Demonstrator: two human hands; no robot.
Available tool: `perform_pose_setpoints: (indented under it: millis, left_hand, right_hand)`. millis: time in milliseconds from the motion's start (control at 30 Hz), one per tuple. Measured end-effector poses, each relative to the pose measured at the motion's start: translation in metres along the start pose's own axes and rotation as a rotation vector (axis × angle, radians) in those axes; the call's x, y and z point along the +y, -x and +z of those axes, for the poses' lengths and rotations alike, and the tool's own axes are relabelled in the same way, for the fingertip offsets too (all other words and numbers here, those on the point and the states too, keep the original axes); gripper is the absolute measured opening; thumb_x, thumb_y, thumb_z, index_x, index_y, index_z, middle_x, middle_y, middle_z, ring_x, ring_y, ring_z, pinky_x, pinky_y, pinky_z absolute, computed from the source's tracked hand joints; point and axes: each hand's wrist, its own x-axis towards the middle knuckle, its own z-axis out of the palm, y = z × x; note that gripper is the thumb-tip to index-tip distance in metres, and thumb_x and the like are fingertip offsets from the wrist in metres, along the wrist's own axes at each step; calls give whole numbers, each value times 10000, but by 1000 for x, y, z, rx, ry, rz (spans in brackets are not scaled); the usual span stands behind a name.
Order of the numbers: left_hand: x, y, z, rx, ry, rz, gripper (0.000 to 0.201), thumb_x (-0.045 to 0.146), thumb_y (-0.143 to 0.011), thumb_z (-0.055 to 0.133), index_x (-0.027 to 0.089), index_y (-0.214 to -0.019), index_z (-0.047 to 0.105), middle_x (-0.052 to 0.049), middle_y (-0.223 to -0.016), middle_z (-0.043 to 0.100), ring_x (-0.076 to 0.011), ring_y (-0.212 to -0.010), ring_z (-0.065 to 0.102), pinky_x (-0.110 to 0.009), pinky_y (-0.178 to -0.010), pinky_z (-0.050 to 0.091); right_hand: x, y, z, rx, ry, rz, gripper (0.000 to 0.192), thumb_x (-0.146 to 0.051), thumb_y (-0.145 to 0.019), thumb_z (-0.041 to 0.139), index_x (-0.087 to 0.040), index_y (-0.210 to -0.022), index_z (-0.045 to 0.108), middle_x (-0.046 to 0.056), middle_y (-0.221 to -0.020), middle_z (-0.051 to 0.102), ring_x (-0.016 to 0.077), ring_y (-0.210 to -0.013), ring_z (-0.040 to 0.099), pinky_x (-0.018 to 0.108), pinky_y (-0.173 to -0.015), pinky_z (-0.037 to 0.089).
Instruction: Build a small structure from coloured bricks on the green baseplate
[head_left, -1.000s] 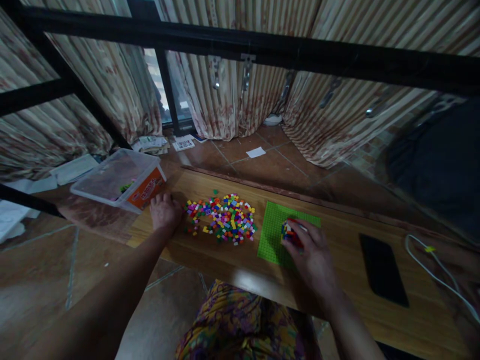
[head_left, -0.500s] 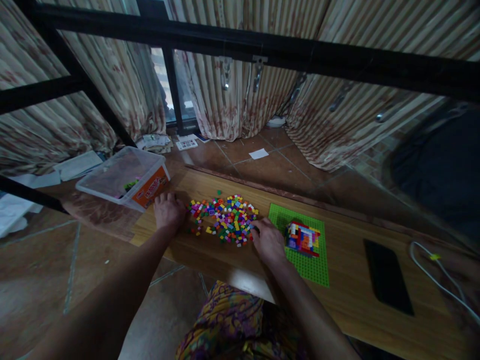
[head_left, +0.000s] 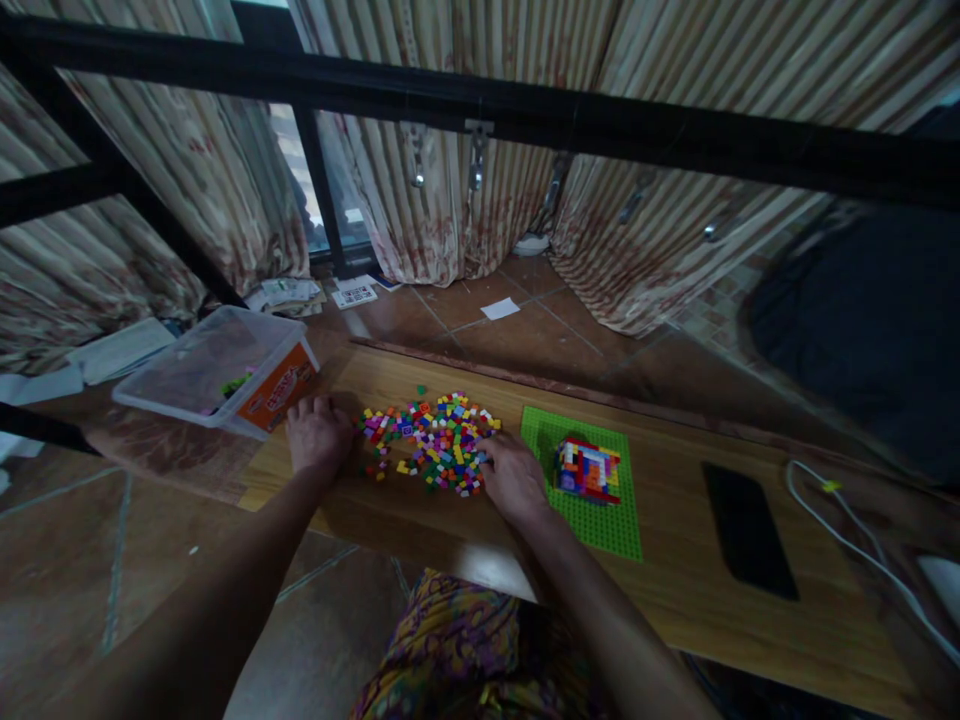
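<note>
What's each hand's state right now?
Left hand: on the wooden table, palm hidden; grip cannot be told.
Right hand: at the toy brick pile; whether it grips one cannot be told.

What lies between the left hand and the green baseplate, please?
In the head view, the loose bricks and the right hand lie between them.

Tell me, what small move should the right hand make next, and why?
Probably lift a piece from the pile of toy bricks, since the right hand is at its right edge, and the brick model sits unheld on the green studded baseplate.
</note>
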Motion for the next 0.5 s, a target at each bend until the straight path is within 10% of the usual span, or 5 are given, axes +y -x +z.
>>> perform_pose_setpoints:
  millis: [500]
  left_hand:
    - [1, 0, -1, 2, -3, -6, 385, 260, -850, 386, 95, -1107, 620, -175, -1119, 591, -326, -1069, 508, -435, -895, 412]
  right_hand:
    - [-4, -3, -5, -75, 149, -22, 185, -213, -874, 540, -185, -995, 677, 101, -1062, 677, 245, -1012, 560, 335, -880, 384]
